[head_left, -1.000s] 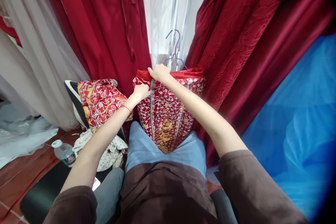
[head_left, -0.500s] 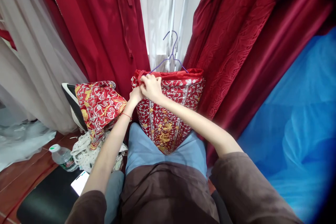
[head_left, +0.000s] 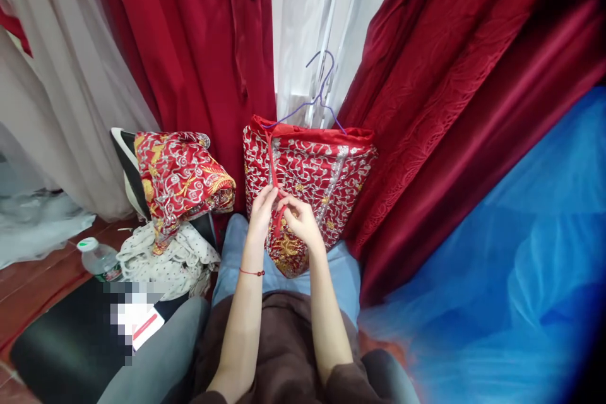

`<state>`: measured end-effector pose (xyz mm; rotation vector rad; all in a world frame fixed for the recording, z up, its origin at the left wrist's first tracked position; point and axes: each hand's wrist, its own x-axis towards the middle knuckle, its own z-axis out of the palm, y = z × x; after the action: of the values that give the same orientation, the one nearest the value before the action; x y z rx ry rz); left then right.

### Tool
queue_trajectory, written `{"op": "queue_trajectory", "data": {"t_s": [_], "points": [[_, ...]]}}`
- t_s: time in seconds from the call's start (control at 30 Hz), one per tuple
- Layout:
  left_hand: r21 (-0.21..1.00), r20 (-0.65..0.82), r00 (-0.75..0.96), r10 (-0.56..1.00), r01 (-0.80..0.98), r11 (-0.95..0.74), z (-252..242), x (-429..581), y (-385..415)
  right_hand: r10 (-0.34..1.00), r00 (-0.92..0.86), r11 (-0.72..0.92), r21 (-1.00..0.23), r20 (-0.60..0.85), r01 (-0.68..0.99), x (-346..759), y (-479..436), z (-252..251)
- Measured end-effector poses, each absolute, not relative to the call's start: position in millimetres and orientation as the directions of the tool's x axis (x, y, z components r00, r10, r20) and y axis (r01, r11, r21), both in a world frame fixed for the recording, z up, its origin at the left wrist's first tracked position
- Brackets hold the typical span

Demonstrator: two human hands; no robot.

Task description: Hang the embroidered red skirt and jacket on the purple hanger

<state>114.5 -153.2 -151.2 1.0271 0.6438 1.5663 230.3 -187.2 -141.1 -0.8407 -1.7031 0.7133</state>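
Right now both hands meet in front of the embroidered red garment (head_left: 307,183), which hangs folded on a purple wire hanger (head_left: 318,96) against the person's knees. Left hand (head_left: 263,209) and right hand (head_left: 299,222) each pinch the thin red ribbon tie (head_left: 273,170) running down from the garment's top edge. Pulled unevenly, the ribbon could slip free or tug the garment off the hanger, I judge.

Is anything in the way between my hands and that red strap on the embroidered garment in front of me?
Nothing visible is. The left hand and right hand already pinch the red strap, which hangs down the front of the embroidered garment on the purple hanger. The second embroidered bundle sits off to the left, apart from them.
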Motion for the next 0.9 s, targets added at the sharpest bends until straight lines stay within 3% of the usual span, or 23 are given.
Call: {"op": "queue_trajectory", "data": {"t_s": [0.17,0.3,0.63,0.9], "points": [[0.784,0.26,-0.059,0.964,-0.57,-0.246,-147.6,107.7,-167.1,0.827,-0.275,0.544,-0.821,0.49,0.174,229.3,-206.0,-137.4],[0.804,0.294,-0.02,0.956,-0.535,-0.259,-147.1,105.5,-166.6,0.824,-0.315,0.538,-0.825,0.471,0.171,226.4,-206.2,-141.8],[0.782,0.249,-0.067,0.966,-0.575,-0.241,-143.8,108.5,-158.8,0.814,-0.483,0.368,-0.93,0.324,-0.003,240.7,-204.8,-145.4],[0.717,0.328,-0.124,0.937,-0.613,-0.332,-112.7,111.9,-121.3,0.779,-0.532,0.412,-0.91,0.332,0.035,239.0,-201.2,-151.0]]}}
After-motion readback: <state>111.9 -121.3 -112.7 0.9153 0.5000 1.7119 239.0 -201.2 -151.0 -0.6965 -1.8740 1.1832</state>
